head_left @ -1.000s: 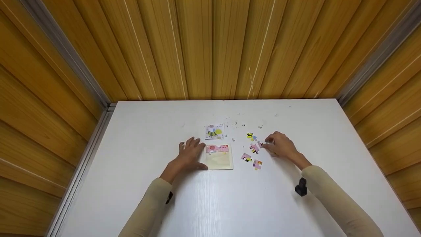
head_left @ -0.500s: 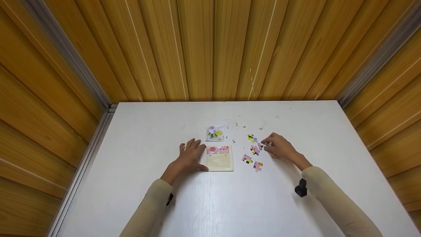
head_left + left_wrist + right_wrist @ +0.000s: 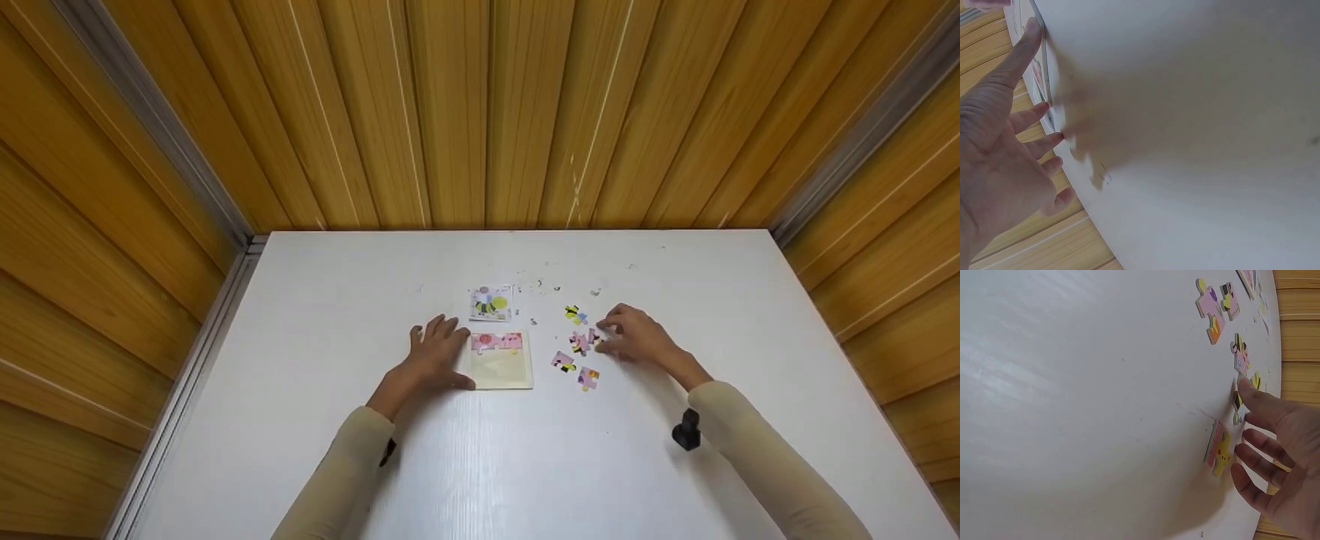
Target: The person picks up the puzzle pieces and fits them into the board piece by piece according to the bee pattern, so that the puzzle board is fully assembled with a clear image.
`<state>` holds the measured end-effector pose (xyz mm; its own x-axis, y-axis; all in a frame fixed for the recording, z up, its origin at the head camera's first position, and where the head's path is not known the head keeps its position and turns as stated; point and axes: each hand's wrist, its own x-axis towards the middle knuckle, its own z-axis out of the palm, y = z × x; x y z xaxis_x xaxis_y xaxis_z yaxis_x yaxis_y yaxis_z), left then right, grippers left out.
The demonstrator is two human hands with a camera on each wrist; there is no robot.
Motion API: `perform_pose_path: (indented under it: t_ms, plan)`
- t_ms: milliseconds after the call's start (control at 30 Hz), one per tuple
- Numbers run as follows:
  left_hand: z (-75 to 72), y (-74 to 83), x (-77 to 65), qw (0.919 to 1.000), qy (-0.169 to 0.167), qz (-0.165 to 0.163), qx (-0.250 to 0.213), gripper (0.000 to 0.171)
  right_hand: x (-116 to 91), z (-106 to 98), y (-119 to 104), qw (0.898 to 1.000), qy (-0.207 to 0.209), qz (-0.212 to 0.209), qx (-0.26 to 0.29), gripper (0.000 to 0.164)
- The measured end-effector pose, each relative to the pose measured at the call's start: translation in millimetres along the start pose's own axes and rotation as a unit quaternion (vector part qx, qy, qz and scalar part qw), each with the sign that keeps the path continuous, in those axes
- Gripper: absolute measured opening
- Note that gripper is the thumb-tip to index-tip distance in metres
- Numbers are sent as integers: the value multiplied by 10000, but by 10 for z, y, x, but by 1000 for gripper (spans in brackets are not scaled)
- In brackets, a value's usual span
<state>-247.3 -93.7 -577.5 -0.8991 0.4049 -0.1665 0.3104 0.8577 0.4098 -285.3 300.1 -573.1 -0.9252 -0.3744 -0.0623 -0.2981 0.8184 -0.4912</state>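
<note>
My left hand (image 3: 435, 354) spreads along the left side of a shallow square puzzle tray (image 3: 499, 372), its thumb at the near corner. A strip of pink joined pieces (image 3: 496, 342) lies along the tray's far edge. My right hand (image 3: 637, 334) pinches a small puzzle piece (image 3: 1238, 402) on the table between thumb and index finger; its other fingers are loosely bent. Just left of that hand lie a pink bee piece (image 3: 577, 343) and a yellow-and-blue piece (image 3: 574, 313). A pink-and-yellow piece (image 3: 1217, 449) sits below the right fingers, hidden in the head view.
A square bee picture card (image 3: 490, 304) lies beyond the tray. Two more pieces, one pink and yellow (image 3: 563, 361) and one pink and orange (image 3: 589, 378), lie between tray and right hand. Small dark specks dot the white table (image 3: 337, 300). Wooden panels (image 3: 450, 112) enclose it.
The small piece at my right fingertips has turned and shifted slightly toward the pink bee piece. My left hand and the tray keep their places.
</note>
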Motion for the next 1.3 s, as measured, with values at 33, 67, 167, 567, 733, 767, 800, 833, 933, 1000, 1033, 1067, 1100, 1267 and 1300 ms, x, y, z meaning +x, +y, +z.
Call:
perform_pose_path:
  t_ms: [33, 67, 167, 567, 733, 767, 800, 833, 933, 1000, 1033, 1067, 1100, 1267, 1300]
  plan:
    - [-5, 1, 1, 10000, 11, 1, 15, 94, 2, -6, -4, 10000, 14, -21, -16, 38]
    - [-10, 3, 1, 10000, 17, -7, 19, 94, 1, -12, -6, 10000, 34, -62, -33, 36]
    - [-23, 11, -5, 10000, 18, -35, 2, 95, 3, -13, -12, 9999, 114, -102, -29, 29]
    - [-41, -2, 1, 10000, 6, -60, 62, 95, 35, 1, -46, 9996, 150, 65, 216, 26]
    - [-47, 24, -3, 10000, 35, -9, 30, 94, 32, -30, -48, 9996, 196, 147, 156, 26]
    - [-45, 31, -4, 10000, 15, -6, 31, 94, 30, -37, -48, 9996, 180, 164, 160, 26]
    - [-41, 34, -2, 10000, 2, -2, 38, 94, 31, -44, -48, 9996, 154, 192, 154, 27]
    - [-30, 41, -12, 10000, -17, -1, 41, 95, 19, -45, -48, 9996, 109, 229, 150, 27]
    - [-12, 47, -26, 10000, -6, -24, 45, 95, 7, -46, -67, 9994, 42, 292, 188, 26]
    - [-11, 43, -25, 10000, 56, -29, 23, 94, 12, -47, -80, 9994, 45, 301, 187, 26]
    - [-15, 43, -26, 10000, 68, -21, 8, 94, 14, -44, -84, 9994, 34, 309, 164, 27]
    - [-18, 40, -25, 10000, 62, -20, -5, 94, 17, -41, -89, 9994, 23, 320, 151, 27]
    - [-18, 37, -24, 10000, 48, -12, -18, 94, 18, -37, -92, 9994, 2, 316, 123, 27]
    - [-14, 20, -21, 10000, -44, 34, -39, 95, 12, -9, -88, 9996, -59, 288, -33, 29]
    - [-12, 17, -20, 10000, -55, 37, -26, 95, 10, -4, -87, 9996, -63, 258, -72, 29]
